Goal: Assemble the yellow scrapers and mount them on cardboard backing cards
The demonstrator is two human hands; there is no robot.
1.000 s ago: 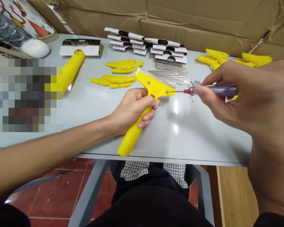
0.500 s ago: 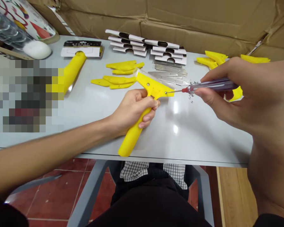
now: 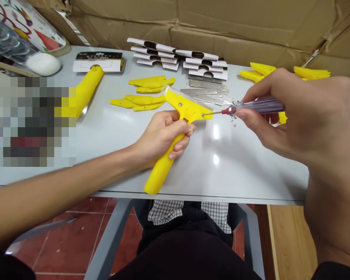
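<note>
My left hand (image 3: 167, 134) is wrapped around the neck of a yellow scraper (image 3: 160, 171), whose wide head points away from me. Along the head's far edge runs a clear strip, and two small holes show in its face. Between thumb and fingers, my right hand (image 3: 291, 112) grips a screwdriver (image 3: 258, 105) with a see-through purplish handle and a red collar. Its thin shaft reaches left, and the tip meets the hole at the head's right end. Small metal nuts (image 3: 233, 120) lie on the table just beyond the screwdriver, partly hidden by it.
Yellow blade-shaped plastic pieces (image 3: 147, 102) and thin metal blades (image 3: 207, 93) lie past the scraper. Behind them stand folded white-and-black cards (image 3: 205, 64). A carded yellow scraper (image 3: 89, 87) is at left, near a plastic bottle (image 3: 14, 44). More yellow parts (image 3: 310, 73) are at right.
The view has shifted slightly. My right hand and the screwdriver have moved a little to the left and turned slightly, with the tip still at the same hole. The left hand keeps its grip.
</note>
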